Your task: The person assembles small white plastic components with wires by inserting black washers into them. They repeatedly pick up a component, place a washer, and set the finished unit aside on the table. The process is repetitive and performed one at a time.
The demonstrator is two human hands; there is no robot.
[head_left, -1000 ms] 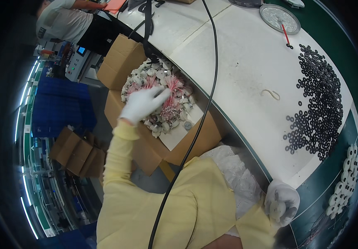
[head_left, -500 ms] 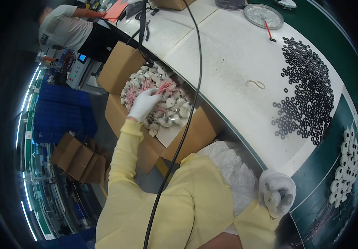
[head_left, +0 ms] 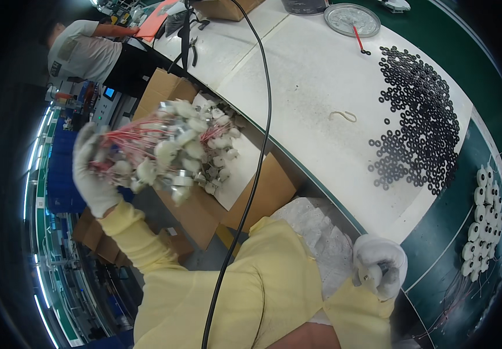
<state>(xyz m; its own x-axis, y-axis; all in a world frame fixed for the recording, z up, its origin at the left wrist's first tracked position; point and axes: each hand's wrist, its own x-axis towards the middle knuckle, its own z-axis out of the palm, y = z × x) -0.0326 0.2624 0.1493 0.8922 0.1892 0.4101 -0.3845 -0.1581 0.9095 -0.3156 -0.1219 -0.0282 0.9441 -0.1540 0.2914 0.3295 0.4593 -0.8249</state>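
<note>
My left hand (head_left: 90,174), in a white glove, is raised over the left side of an open cardboard box (head_left: 195,216). It grips a bunch of red-wired motors (head_left: 169,152), small white round parts with silvery bodies, by their wires. The bunch is blurred and fans out to the right of the hand. More of the same white parts (head_left: 219,157) lie inside the box. At the lower right my gloved right hand (head_left: 389,259) is curled around a white round part (head_left: 369,276), close to the table edge; its wires, if any, are hidden.
Many black rings (head_left: 419,125) spread over the white table (head_left: 303,87), near a round metal tray (head_left: 349,16) and a loose rubber band (head_left: 344,116). White wired discs (head_left: 482,227) stand on the green surface at right. A black cable (head_left: 268,93) crosses the view. Another person (head_left: 91,52) works at far left.
My left hand has risen from inside the box and swung left, lifting the bunch of wired motors out. My right hand stays near the table edge with its white part.
</note>
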